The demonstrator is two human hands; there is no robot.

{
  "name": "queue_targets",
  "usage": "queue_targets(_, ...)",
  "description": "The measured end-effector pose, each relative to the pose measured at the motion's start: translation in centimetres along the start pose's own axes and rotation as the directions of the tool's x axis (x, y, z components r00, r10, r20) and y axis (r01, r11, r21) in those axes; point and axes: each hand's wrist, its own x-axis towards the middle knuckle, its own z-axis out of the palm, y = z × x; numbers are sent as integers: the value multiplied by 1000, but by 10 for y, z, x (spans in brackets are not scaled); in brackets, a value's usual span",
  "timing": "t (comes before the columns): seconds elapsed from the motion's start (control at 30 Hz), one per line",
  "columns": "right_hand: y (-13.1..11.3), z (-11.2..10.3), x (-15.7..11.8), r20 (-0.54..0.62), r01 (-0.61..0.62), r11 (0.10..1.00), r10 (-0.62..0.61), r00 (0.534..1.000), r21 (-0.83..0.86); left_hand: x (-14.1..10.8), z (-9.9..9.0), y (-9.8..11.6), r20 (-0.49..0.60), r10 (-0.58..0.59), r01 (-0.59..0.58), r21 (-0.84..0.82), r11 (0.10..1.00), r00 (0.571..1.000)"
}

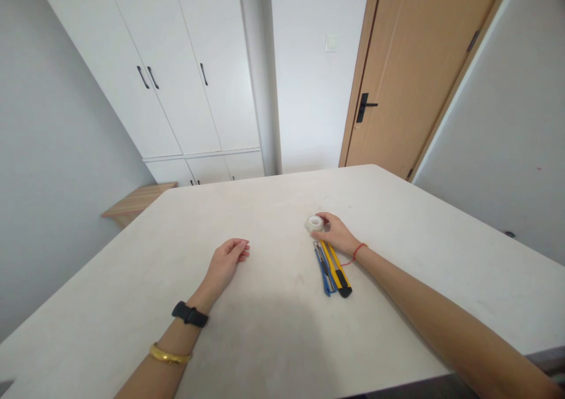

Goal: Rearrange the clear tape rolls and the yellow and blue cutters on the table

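Observation:
My right hand (334, 232) has its thumb and fingers round the right side of a roll of pale tape (314, 223), at the tabletop right of centre. Just below it lie a yellow utility knife (336, 268) with a black end and, alongside on its left, a blue cutter (325, 269); their upper ends are close to my right hand. My left hand (228, 258) is over the table left of centre, its fingers curled and the thumb against the index finger, with nothing visible in them.
The pale table (265, 322) fills the lower view. Beyond it stand white cabinets (176, 63) with black handles and a wooden door (410, 75). A wooden ledge (139, 202) is past the table's left far corner.

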Motion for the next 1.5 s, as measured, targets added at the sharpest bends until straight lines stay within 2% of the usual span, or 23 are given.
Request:
queue_targets(0.33,-2,2,8,18,-18,997,19,1000,-74,0,-1,-2,-7,22,-21,17,1000,1000)
queue_targets(0.43,0,-5,19,-29,-127,973,124,992,-190,-1,-1,0,-21,-2,2,-19,1000,1000)
queue_targets(0.53,9,-14,38,-100,-262,913,243,965,-313,0,-1,2,-30,-30,29,-43,999,999)
queue_targets(0.6,16,-22,51,-127,-310,883,282,951,-352,1,-1,1,-27,-33,31,-44,999,999)
queue_targets(0.8,38,-41,81,-199,-407,835,357,913,-370,4,-3,-4,-12,-15,14,-46,999,1000)
queue_targets(1.0,56,-55,91,-259,-484,803,414,873,-348,1,-2,1,-19,-28,28,-35,999,999)
queue_targets(1.33,52,-54,87,-235,-474,806,414,880,-354,5,-5,-6,-11,-10,9,-43,999,1000)
queue_targets(1.5,55,-55,81,-235,-412,859,351,906,-305,2,-3,1,-18,-34,33,-44,999,999)
